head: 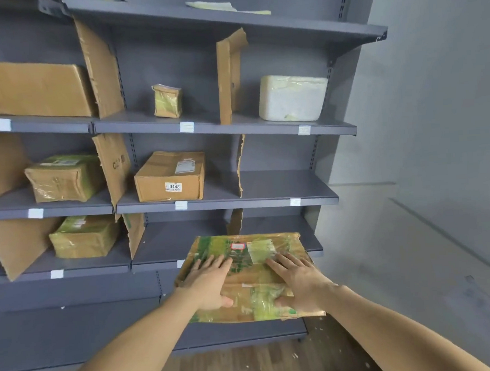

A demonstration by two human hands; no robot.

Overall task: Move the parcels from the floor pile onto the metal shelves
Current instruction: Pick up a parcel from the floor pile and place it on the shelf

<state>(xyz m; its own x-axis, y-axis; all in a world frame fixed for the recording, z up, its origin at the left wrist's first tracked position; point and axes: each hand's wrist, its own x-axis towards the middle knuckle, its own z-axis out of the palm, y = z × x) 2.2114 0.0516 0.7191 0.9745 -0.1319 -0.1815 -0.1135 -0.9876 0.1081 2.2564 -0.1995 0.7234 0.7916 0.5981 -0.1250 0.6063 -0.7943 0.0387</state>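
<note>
hands [252, 282] on parcel [243, 274], shelves [227, 202] behind

Torn cardboard dividers [103, 70] stand upright — grey wall [440, 116] right, wood-look floor [249, 365] below.

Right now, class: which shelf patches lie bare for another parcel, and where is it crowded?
Bare: the middle shelf right of the torn divider, and beside the small taped packet. Crowded: the left bays, and the lower shelf, where both hands press the flat parcel.

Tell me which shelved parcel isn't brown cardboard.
The white foam box, at the right end of the second shelf down; every other parcel is brown cardboard, some taped.
</note>
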